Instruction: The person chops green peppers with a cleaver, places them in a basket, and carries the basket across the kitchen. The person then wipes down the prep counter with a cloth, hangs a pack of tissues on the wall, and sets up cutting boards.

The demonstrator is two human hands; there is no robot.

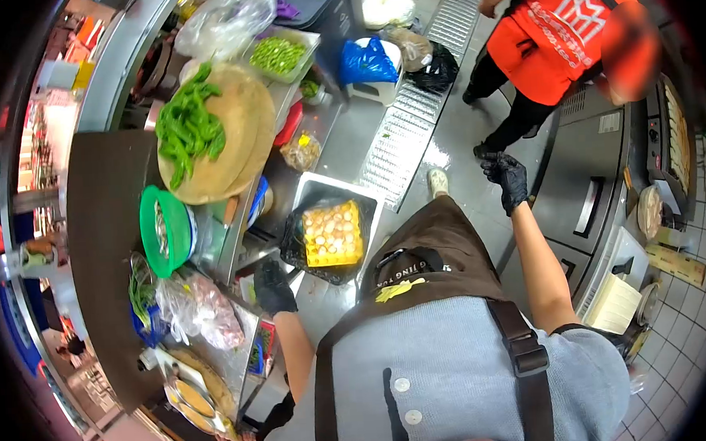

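My left hand (274, 288), in a black glove, is low at the left beside the metal counter's edge, close to the egg tray; its fingers are blurred, and I cannot make out anything in them. Out to the right, over the floor, my right hand (508, 182) wears a black glove too, with its fingers loosely bent and apart and nothing visible in it. Between them, a yellow tray of eggs (333, 234) sits on a black plastic bag (296, 238) in a white-rimmed container (372, 206).
Green peppers (191, 129) lie on a round board (246, 130) at the left, near a green basin (157, 243) and bagged meat (212, 312). A person in red (547, 42) stands ahead at the right, near steel cabinets (567, 185). A blue bag (367, 62) rests on a white stool.
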